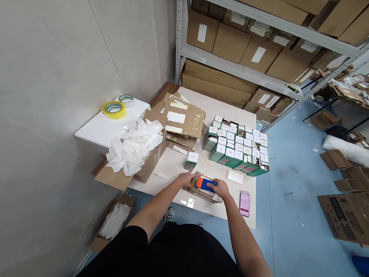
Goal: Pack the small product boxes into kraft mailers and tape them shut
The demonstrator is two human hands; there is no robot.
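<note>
My right hand point(221, 189) is closed around a blue and orange tape dispenser point(206, 184), which lies over the top of a small cardboard box point(212, 197). At the box's left end, my left hand point(187, 179) grips its side, with the fingers partly hidden. Just beyond that hand stands a small green and white box point(192, 160). A white card point(235, 177) and a phone with a pink screen point(244, 203) lie to the right on the table point(169, 191).
Several green and white boxes point(239, 142) stand in rows at the back right. Flattened cardboard point(188, 116) is stacked beside them. On the left are tape rolls point(114, 110) and a carton of white paper strips point(136, 145). A loaded shelf point(244, 66) stands behind the table.
</note>
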